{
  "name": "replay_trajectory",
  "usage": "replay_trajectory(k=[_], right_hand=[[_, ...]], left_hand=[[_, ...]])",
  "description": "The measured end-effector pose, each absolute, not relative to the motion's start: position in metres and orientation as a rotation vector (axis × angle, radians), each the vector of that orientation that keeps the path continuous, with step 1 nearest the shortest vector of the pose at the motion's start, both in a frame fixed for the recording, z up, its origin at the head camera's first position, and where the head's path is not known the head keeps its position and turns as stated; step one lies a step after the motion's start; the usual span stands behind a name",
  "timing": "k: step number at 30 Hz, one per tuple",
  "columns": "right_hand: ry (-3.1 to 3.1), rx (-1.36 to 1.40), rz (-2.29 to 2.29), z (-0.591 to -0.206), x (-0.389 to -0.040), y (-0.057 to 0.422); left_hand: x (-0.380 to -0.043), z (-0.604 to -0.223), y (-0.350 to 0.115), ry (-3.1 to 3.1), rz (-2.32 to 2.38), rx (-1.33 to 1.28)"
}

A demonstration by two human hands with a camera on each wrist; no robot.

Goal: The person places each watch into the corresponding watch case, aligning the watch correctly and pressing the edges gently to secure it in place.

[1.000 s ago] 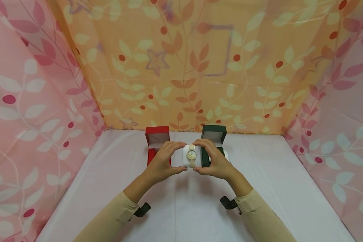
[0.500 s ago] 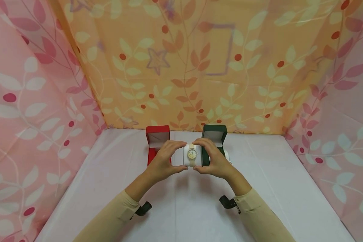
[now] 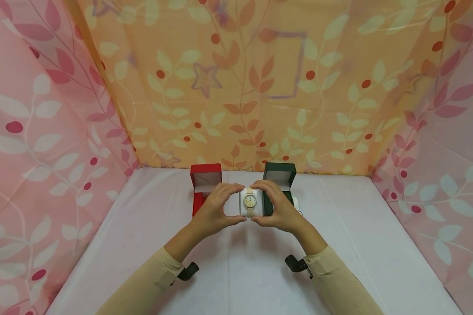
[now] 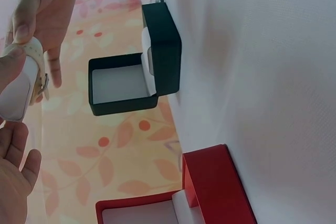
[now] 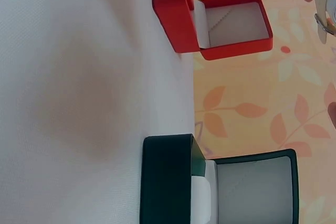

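In the head view, a round-faced wristwatch (image 3: 250, 201) with a cream strap is wrapped around a white cushion (image 3: 242, 209), held up between both hands with its dial toward the head camera. My left hand (image 3: 212, 208) grips the cushion's left side, thumb below and fingers above. On the other side, my right hand (image 3: 280, 209) grips it the same way. The left wrist view shows the strap (image 4: 34, 51) from behind with its metal buckle (image 4: 44, 83). At the right wrist view's edge, only part of the watch (image 5: 326, 11) shows.
Beyond the hands stand an open red box (image 3: 206, 169) on the left and an open dark green box (image 3: 279, 168) on the right. A white cushion (image 5: 200, 198) sits inside the green one. A small white-and-silver item (image 3: 295, 202) lies beside the green box. Patterned cloth (image 3: 236, 87) rises behind the white table (image 3: 256, 275).
Both hands keep their hold on the cushion and watch. The left hand has shifted very slightly to the right; otherwise the scene looks still.
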State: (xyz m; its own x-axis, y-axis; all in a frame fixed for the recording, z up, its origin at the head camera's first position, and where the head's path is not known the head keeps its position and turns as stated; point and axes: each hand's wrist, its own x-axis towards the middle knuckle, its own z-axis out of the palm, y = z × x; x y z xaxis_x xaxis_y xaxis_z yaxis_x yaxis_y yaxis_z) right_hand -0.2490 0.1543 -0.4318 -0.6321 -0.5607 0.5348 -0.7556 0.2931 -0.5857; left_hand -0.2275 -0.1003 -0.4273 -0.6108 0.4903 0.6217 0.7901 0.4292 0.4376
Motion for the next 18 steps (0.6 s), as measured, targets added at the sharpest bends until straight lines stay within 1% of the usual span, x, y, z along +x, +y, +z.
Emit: replay_trajectory(k=[18], right_hand=[[-2.414,1.160,1.198,-0.4291,-0.2458,0.1527]], left_hand=[[-0.2310,-0.4299,-0.1033,-2.340,-1.036,-1.037]])
